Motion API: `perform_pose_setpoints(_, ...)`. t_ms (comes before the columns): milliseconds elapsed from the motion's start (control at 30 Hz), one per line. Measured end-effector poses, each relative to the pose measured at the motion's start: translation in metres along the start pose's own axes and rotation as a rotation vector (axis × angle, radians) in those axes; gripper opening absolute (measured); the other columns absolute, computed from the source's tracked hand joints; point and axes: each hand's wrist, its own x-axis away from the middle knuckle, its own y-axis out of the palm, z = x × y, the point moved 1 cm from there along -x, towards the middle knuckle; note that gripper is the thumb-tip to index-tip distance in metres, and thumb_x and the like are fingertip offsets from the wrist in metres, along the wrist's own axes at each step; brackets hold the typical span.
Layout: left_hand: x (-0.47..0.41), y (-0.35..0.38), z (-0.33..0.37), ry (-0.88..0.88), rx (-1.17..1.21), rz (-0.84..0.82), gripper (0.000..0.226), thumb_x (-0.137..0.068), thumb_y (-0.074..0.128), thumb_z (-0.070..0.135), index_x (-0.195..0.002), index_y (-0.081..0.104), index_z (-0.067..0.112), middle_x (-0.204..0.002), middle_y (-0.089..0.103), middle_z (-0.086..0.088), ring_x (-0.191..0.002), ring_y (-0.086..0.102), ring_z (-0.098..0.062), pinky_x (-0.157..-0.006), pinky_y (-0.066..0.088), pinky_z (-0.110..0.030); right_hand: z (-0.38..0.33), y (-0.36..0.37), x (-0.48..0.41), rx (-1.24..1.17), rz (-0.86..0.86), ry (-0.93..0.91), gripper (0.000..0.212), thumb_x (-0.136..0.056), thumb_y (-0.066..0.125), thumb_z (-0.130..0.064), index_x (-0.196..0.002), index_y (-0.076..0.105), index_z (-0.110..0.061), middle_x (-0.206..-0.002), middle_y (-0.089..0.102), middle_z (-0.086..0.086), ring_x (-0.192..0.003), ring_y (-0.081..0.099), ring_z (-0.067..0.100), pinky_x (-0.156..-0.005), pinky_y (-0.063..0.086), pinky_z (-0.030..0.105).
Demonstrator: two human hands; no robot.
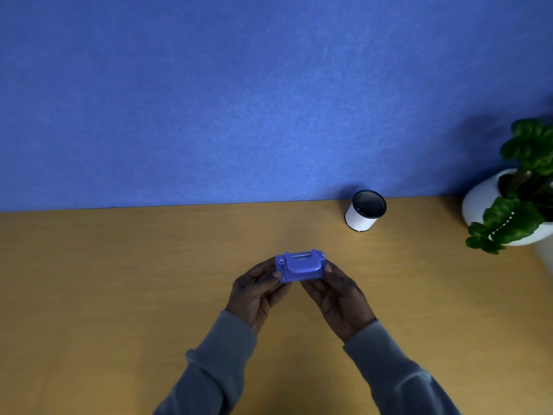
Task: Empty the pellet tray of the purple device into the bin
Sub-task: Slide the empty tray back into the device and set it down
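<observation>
Grey sleeves enter from 6 o'clock, nearest the camera, and lead up to the two hands. Between them, just below frame centre, the purple device is held above the bench, its hinged top facing the camera. Left hand grips the device's left end, thumb on its front face and fingers curled behind; right hand grips the right end in the same closed pinch. Whether the device's underside touches the bench cannot be told. No pellet tray is seen apart from the body, so it appears to be in place and unopened. Bin, a small white cylinder with a dark mesh interior, stands at about 1 o'clock from the device, well apart, near the blue partition. Potted plant occupies the 3 o'clock edge. Judged progress: device in hand; tray removal, carrying to the bin and tipping all remain.
</observation>
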Motion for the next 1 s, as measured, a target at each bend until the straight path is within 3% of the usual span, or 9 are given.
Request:
perform_pose_setpoints(233, 0.003, -0.002, 0.000, 0.027, 0.007, 0.009, 0.042, -0.080, 0.074, -0.001, -0.121, 0.070, 0.006, -0.118, 0.074, -0.018, -0.108, 0.072, -0.032, -0.085, 0.060, -0.038, 0.004, 0.003, 0.003, 0.082, 0.036, -0.025, 0.041, -0.094, 0.059, -0.009, -0.134, 0.060, -0.001, -0.133, 0.065, 0.024, -0.122, 0.065, 0.035, -0.097, 0.057, 0.042)
perform_pose_setpoints(433, 0.004, 0.003, 0.000, 0.100, -0.142, 0.057, 0.052, -0.077, 0.078, -0.010, -0.123, 0.069, 0.011, -0.118, 0.075, -0.012, -0.111, 0.071, -0.029, -0.085, 0.061, -0.036, 0.011, 0.007, 0.004, 0.237, 0.051, -0.112, 0.040, -0.090, 0.061, 0.011, -0.128, 0.064, -0.002, -0.122, 0.071, 0.024, -0.116, 0.069, 0.034, -0.090, 0.059, 0.036)
perform_pose_setpoints(633, 0.004, 0.003, -0.009, 0.150, -0.236, 0.107, 0.048, -0.075, 0.076, -0.014, -0.098, 0.080, 0.027, -0.106, 0.079, -0.002, -0.099, 0.075, -0.019, -0.075, 0.061, -0.030, 0.013, 0.006, 0.000, 0.376, 0.118, -0.088, 0.042, -0.086, 0.067, 0.013, -0.122, 0.069, -0.011, -0.109, 0.076, 0.022, -0.107, 0.073, 0.033, -0.086, 0.061, 0.035)
perform_pose_setpoints(767, -0.001, -0.004, -0.009, 0.093, -0.185, 0.140, 0.044, -0.077, 0.073, -0.016, -0.104, 0.077, 0.018, -0.108, 0.078, -0.009, -0.101, 0.075, -0.027, -0.077, 0.062, -0.034, 0.004, 0.004, -0.003, 0.393, 0.066, -0.025, 0.048, -0.085, 0.063, 0.016, -0.125, 0.067, -0.011, -0.114, 0.075, 0.023, -0.110, 0.072, 0.034, -0.087, 0.060, 0.036)
perform_pose_setpoints(900, -0.008, -0.007, -0.002, 0.029, -0.114, 0.141, 0.028, -0.081, 0.065, 0.000, -0.106, 0.077, 0.005, -0.106, 0.077, -0.020, -0.099, 0.074, -0.036, -0.078, 0.062, -0.039, -0.008, -0.001, -0.008, 0.314, 0.042, 0.037, 0.034, -0.091, 0.055, 0.008, -0.121, 0.070, -0.001, -0.123, 0.071, 0.025, -0.110, 0.071, 0.033, -0.089, 0.060, 0.042)
perform_pose_setpoints(1000, -0.011, -0.008, -0.002, 0.015, -0.082, 0.170, 0.024, -0.089, 0.061, -0.001, -0.108, 0.075, 0.001, -0.104, 0.077, -0.023, -0.096, 0.075, -0.037, -0.075, 0.062, -0.040, -0.012, -0.004, -0.012, 0.293, 0.044, 0.062, 0.031, -0.098, 0.051, 0.001, -0.126, 0.066, 0.002, -0.126, 0.069, 0.026, -0.112, 0.070, 0.034, -0.089, 0.061, 0.042)
